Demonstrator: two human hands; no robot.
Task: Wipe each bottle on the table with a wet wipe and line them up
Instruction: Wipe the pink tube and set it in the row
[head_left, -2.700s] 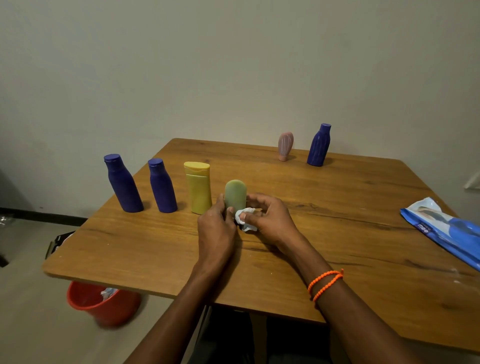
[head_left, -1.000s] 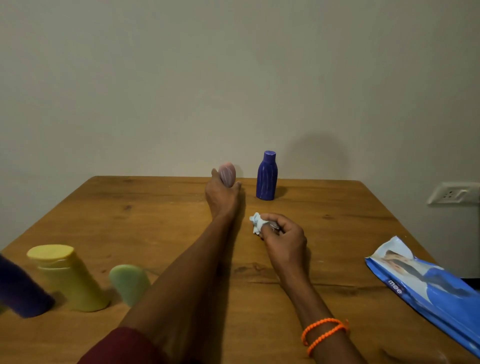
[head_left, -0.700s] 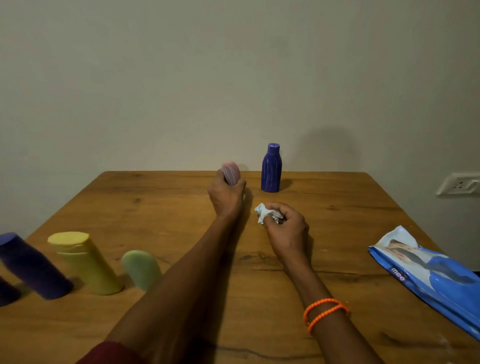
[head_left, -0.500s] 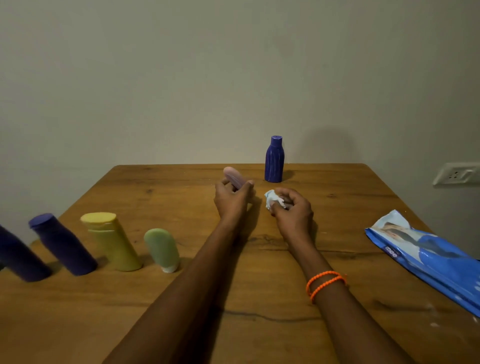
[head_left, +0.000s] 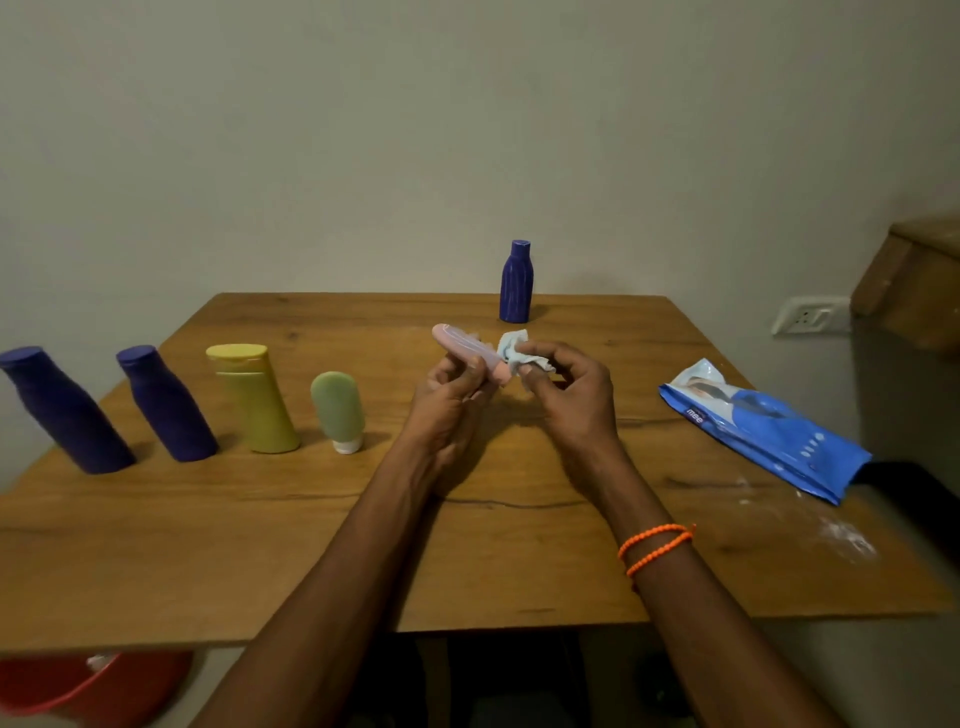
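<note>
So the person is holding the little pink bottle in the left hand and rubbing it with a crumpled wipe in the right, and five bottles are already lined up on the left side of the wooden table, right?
Nearly. The head view shows four lined up, not five: two dark blue plastic bottles, a yellow flip-cap bottle and a pale green tube. The rest holds: left hand holds the small pink bottle, right hand presses the crumpled white wipe to it.

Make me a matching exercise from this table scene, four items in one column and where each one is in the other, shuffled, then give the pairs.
Items:
1. pink bottle
2. wet wipe
3. ribbed blue bottle
4. wipes pack

Places:
A. standing alone at the table's far edge
B. lying flat at the right of the table
C. held tilted in the left hand
D. pinched in the right hand

Pairs: 1-C, 2-D, 3-A, 4-B
</note>
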